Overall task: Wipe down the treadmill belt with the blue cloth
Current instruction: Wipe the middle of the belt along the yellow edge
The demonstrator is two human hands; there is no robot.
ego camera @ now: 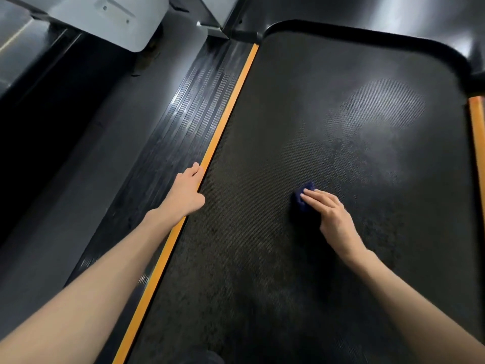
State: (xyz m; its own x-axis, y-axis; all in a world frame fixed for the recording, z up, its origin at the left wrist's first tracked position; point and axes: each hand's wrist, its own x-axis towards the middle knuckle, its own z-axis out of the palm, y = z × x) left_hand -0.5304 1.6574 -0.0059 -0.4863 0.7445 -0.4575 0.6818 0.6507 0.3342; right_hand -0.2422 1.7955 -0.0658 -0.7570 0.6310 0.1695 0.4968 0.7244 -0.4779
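Observation:
The black textured treadmill belt (328, 132) fills the middle and right of the view. A small dark blue cloth (301, 196) lies bunched on the belt, right of centre. My right hand (332, 215) presses the cloth flat against the belt with straight fingers, and most of the cloth is hidden under them. My left hand (187, 191) rests on the orange strip (231, 106) along the belt's left edge, fingers laid over the ribbed side rail (189, 106).
A second orange strip (478, 132) runs down the belt's right edge. The black curved motor cover (367, 32) borders the belt at the far end. A grey machine base (118, 19) stands at upper left beyond a dark floor gap.

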